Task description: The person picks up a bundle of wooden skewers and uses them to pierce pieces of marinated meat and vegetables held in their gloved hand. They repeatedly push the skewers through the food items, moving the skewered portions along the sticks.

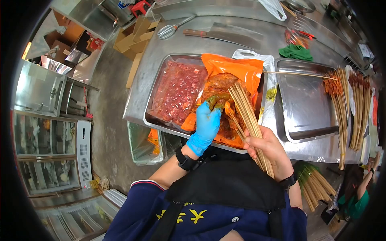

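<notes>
My left hand (208, 120) wears a blue glove with sauce-smeared fingertips. Its fingers are closed on a piece of marinated meat (227, 109) above an opened orange bag (251, 68). More red-brown marinated meat (221, 81) lies in that bag. In my bare right hand (268, 148) is a bundle of bamboo skewers (247, 110). One skewer (238, 127) stands apart from the bundle, its tip at the meat by my left fingers; whether it pierces the meat is hard to see. The bag rests in a metal tray (152, 102), beside a clear bag of raw diced meat (179, 90).
A second metal tray (286, 116) stands to the right, with a long skewer across its rim and loaded meat skewers (337, 98) along its right side. More meat skewers (360, 104) lie farther right. A cleaver (233, 35) and scissors (171, 31) lie behind. A lined bin (138, 146) stands below left.
</notes>
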Demonstrator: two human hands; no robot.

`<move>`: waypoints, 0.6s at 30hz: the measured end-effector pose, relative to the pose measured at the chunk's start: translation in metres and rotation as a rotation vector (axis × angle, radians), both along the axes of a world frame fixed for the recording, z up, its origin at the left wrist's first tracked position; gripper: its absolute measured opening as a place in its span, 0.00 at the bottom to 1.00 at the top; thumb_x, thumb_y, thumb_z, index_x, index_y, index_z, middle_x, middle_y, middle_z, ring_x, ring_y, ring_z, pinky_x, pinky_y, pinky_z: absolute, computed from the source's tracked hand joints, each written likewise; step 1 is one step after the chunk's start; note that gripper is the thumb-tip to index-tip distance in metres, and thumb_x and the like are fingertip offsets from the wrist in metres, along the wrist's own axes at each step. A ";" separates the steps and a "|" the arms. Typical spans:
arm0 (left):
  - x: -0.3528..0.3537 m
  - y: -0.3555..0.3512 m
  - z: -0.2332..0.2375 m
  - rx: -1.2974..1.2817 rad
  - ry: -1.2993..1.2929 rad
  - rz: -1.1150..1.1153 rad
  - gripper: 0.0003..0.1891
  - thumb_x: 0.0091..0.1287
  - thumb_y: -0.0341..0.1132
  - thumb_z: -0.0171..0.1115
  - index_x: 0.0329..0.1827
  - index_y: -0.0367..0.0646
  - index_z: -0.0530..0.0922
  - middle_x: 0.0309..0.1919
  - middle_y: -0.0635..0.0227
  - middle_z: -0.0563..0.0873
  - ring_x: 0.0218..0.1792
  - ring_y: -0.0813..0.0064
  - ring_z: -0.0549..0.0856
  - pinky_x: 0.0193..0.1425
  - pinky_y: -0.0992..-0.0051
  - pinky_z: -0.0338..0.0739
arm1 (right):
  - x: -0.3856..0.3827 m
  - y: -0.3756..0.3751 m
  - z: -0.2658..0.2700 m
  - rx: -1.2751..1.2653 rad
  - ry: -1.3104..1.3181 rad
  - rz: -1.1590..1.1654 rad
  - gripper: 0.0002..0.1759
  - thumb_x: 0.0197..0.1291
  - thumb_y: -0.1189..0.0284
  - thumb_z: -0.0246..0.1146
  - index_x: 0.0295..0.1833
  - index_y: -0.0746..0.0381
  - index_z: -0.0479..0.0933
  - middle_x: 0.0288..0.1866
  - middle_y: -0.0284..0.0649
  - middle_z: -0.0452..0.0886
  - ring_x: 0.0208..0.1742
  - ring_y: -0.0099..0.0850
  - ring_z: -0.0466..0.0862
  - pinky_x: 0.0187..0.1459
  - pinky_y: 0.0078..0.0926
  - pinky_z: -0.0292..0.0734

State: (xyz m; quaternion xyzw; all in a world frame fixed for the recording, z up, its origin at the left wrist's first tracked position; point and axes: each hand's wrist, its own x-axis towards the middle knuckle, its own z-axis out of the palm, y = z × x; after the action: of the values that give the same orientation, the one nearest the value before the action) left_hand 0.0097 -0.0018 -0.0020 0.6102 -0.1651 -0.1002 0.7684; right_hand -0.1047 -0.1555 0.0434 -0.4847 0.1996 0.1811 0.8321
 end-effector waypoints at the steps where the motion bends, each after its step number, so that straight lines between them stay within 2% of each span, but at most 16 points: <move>1: 0.000 -0.001 0.002 0.031 -0.032 0.000 0.12 0.61 0.23 0.46 0.46 0.33 0.74 0.31 0.75 0.76 0.30 0.86 0.71 0.33 0.85 0.67 | 0.000 0.000 0.000 -0.010 -0.001 0.001 0.09 0.50 0.78 0.56 0.39 0.64 0.68 0.23 0.39 0.75 0.17 0.21 0.72 0.18 0.17 0.68; 6: 0.001 0.005 0.001 0.045 0.004 -0.045 0.13 0.62 0.26 0.47 0.48 0.32 0.73 0.35 0.72 0.77 0.34 0.85 0.73 0.37 0.84 0.69 | 0.002 0.001 -0.001 -0.006 -0.010 -0.009 0.09 0.50 0.78 0.56 0.39 0.64 0.68 0.23 0.39 0.75 0.17 0.21 0.72 0.18 0.17 0.68; 8: -0.003 0.004 0.012 -0.121 0.054 -0.070 0.14 0.64 0.28 0.48 0.51 0.32 0.71 0.41 0.68 0.78 0.39 0.83 0.76 0.42 0.82 0.72 | 0.000 -0.002 -0.001 0.007 -0.012 -0.028 0.08 0.50 0.78 0.56 0.38 0.64 0.68 0.23 0.39 0.75 0.16 0.21 0.72 0.18 0.17 0.67; 9: -0.005 0.002 0.020 -0.121 0.054 -0.070 0.14 0.64 0.28 0.48 0.51 0.32 0.71 0.41 0.68 0.78 0.39 0.83 0.76 0.42 0.82 0.72 | 0.000 -0.002 -0.001 0.013 -0.015 -0.036 0.08 0.50 0.78 0.56 0.38 0.64 0.68 0.23 0.39 0.75 0.16 0.21 0.72 0.18 0.17 0.67; 11: -0.007 -0.001 0.032 -0.208 0.100 0.039 0.16 0.65 0.33 0.49 0.53 0.33 0.69 0.45 0.65 0.78 0.43 0.79 0.79 0.47 0.79 0.74 | 0.001 -0.002 -0.001 0.021 -0.023 -0.040 0.08 0.50 0.78 0.56 0.38 0.64 0.68 0.23 0.39 0.75 0.16 0.21 0.72 0.18 0.17 0.67; 14: 0.009 0.017 0.012 -0.143 0.102 -0.016 0.19 0.66 0.37 0.49 0.55 0.33 0.68 0.45 0.64 0.79 0.43 0.76 0.80 0.47 0.77 0.76 | 0.001 -0.002 0.000 0.032 -0.022 -0.035 0.09 0.50 0.78 0.57 0.38 0.64 0.68 0.23 0.39 0.75 0.16 0.21 0.71 0.18 0.17 0.67; 15: 0.015 0.017 0.005 -0.186 0.245 -0.048 0.19 0.67 0.39 0.49 0.54 0.34 0.69 0.45 0.64 0.79 0.42 0.76 0.80 0.45 0.77 0.76 | 0.001 -0.002 0.001 0.023 -0.023 -0.027 0.09 0.50 0.78 0.57 0.38 0.64 0.68 0.23 0.39 0.75 0.16 0.21 0.71 0.18 0.17 0.67; 18: 0.019 0.014 0.017 -0.172 0.396 -0.146 0.17 0.67 0.36 0.49 0.54 0.36 0.70 0.43 0.66 0.80 0.40 0.77 0.81 0.43 0.76 0.77 | 0.001 0.000 0.003 0.007 -0.020 -0.013 0.09 0.50 0.78 0.57 0.38 0.64 0.68 0.23 0.39 0.75 0.16 0.21 0.72 0.18 0.17 0.67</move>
State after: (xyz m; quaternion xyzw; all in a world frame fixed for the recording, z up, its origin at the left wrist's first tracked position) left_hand 0.0289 0.0117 0.0154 0.4971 -0.0629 -0.2588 0.8258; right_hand -0.1035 -0.1557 0.0463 -0.4822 0.1939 0.1716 0.8369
